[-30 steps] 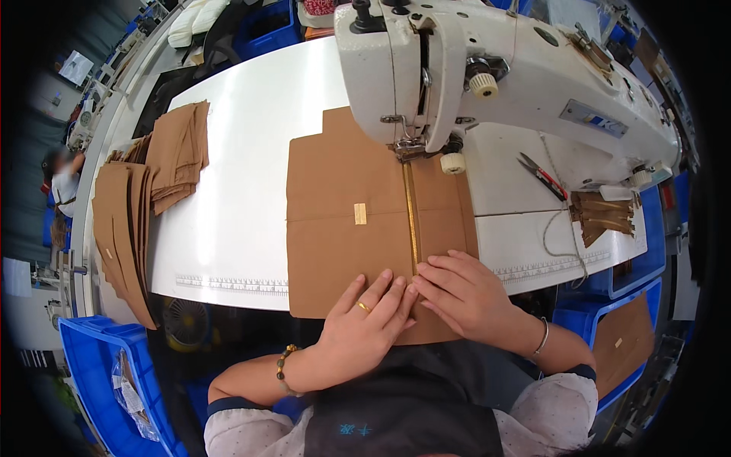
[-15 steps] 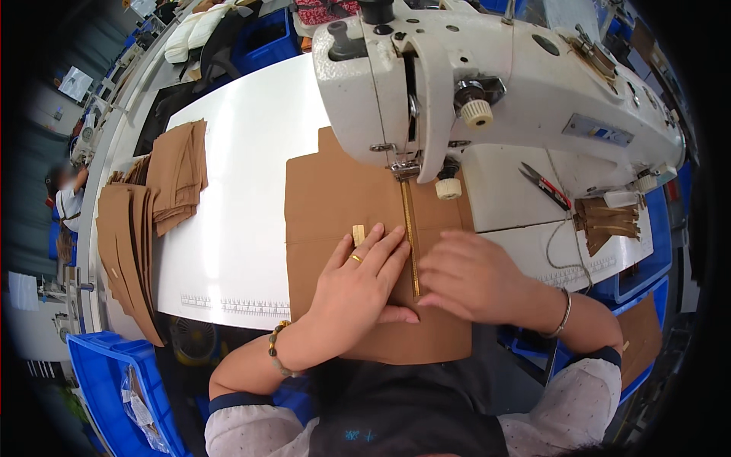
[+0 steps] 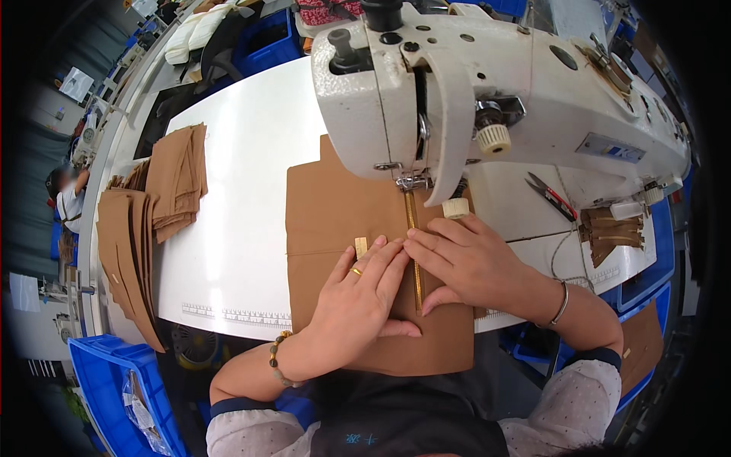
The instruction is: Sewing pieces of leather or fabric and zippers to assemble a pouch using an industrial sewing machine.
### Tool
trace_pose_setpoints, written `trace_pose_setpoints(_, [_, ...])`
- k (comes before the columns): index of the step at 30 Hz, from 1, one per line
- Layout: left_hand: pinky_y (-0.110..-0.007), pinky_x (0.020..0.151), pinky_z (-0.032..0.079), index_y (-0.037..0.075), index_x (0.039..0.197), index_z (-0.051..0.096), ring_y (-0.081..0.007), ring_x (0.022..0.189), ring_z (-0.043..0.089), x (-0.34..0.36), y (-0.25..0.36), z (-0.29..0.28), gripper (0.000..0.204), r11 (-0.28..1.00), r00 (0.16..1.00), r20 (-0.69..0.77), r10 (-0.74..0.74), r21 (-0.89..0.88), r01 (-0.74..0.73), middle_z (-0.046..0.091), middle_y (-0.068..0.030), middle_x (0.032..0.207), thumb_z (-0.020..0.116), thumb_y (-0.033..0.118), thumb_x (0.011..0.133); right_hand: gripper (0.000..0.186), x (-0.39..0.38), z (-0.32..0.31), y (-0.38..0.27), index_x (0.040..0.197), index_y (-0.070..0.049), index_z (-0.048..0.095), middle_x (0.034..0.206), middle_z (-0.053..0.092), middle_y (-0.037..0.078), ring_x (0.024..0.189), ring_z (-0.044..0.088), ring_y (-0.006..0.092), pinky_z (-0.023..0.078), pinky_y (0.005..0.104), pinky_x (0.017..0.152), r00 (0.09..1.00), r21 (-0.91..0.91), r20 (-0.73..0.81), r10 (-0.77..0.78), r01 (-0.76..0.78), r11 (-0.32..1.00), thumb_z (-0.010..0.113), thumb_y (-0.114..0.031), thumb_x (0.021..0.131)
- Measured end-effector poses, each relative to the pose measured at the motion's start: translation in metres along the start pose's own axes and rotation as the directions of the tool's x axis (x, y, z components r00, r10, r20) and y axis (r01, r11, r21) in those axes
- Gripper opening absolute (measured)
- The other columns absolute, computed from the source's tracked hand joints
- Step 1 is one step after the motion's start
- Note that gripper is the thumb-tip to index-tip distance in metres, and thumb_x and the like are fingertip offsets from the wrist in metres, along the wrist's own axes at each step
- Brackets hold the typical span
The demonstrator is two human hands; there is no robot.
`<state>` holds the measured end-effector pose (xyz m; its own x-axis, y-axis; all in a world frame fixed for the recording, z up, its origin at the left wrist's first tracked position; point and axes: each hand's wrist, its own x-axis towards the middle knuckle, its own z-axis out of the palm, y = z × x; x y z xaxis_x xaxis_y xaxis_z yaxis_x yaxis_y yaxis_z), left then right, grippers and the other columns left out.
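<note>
A brown fabric panel [image 3: 320, 206] lies flat on the white table under the sewing machine [image 3: 487, 91]. A gold-toothed zipper [image 3: 417, 286] runs straight down the panel from the presser foot [image 3: 412, 183] towards me. My left hand [image 3: 362, 301] rests open on the cloth left of the zipper, fingers stretched forward and thumb pointing right. On the right side, my right hand [image 3: 476, 263] lies open with its fingertips across the zipper, nearly meeting the left fingertips. Beside my left index finger a small pale tag [image 3: 360, 247] sits on the panel.
Stacks of brown fabric pieces [image 3: 179, 179] lie at the left. Red-handled thread snips [image 3: 552, 196] and a bundle of brown zippers [image 3: 611, 232] are right of the machine. Blue bins [image 3: 122, 358] stand at the lower left and right. Another person [image 3: 68, 194] sits far left.
My right hand has come down from a blurred position at the zipper's lower end to lie flat across it, farther forward. My left hand stays nearly in place. The whole view has shifted slightly.
</note>
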<state>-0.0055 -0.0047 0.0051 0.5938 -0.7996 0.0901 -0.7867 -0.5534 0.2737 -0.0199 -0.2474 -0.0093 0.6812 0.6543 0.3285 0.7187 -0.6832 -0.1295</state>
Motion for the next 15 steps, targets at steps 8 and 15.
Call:
trace_pose_setpoints(8, [-0.053,0.113,0.042,-0.001,0.138,0.058,-0.0329,0.140,0.051,0.003,-0.002,-0.003,0.092,0.998,0.999,0.019,0.035,0.049,-0.036,0.051,-0.0149,0.152,0.071,0.065,0.075,0.076,-0.010,-0.005,-0.015,0.120,-0.001,0.068,0.129,0.062,0.016,0.121,0.056,0.0324,0.044,0.0512,0.110,0.995,0.027,-0.002,0.101,-0.101,0.995,0.076,-0.057,0.070])
trace_pose_setpoints(15, [-0.054,0.113,0.042,0.000,0.137,0.059,-0.0321,0.138,0.053,0.007,-0.004,-0.004,0.093,0.997,0.999,0.010,0.050,0.061,-0.051,0.054,-0.0147,0.150,0.072,0.065,0.072,0.076,-0.014,-0.008,-0.025,0.125,-0.004,0.069,0.135,0.061,0.019,0.122,0.058,0.0342,0.045,0.0522,0.106,0.989,-0.034,0.043,0.138,-0.137,0.990,0.074,-0.058,0.072])
